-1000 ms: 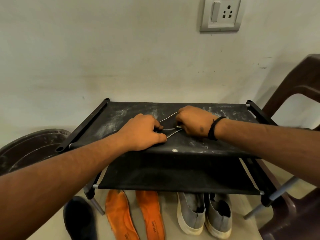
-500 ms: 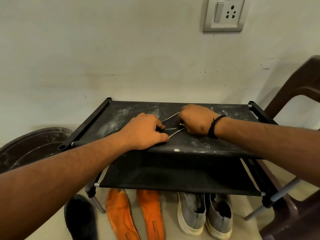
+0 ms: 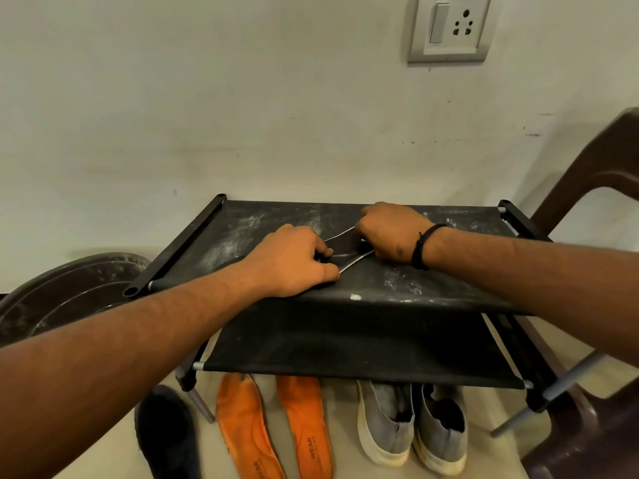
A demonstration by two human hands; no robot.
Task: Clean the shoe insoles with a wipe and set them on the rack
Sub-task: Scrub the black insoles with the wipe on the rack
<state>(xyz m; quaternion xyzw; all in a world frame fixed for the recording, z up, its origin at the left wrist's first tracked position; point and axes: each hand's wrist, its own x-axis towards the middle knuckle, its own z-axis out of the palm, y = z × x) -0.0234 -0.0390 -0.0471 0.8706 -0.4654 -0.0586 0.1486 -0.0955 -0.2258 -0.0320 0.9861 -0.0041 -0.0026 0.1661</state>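
Insoles: two orange insoles (image 3: pixel 273 426) lie on the floor, lower centre, below the rack.
Rack: black fabric rack (image 3: pixel 397 292), dusty white smears on top, against a pale wall.
Hands: left hand (image 3: pixel 290 261) and right hand (image 3: pixel 390 233) curl over a dark flat piece with a light edge on the top shelf.
Room: grey shoes (image 3: pixel 411 423) lower right; wall socket (image 3: pixel 449 27) upper right; brown chair (image 3: pixel 594 188) at right edge.

black fabric rack (image 3: pixel 397 344) against the wall, i see a dark insole (image 3: pixel 345 247) on its dusty top shelf, on the floor (image 3: pixel 340 409) below, two orange insoles (image 3: pixel 273 426), grey shoes (image 3: pixel 411 423), a dark insole (image 3: pixel 166 433)
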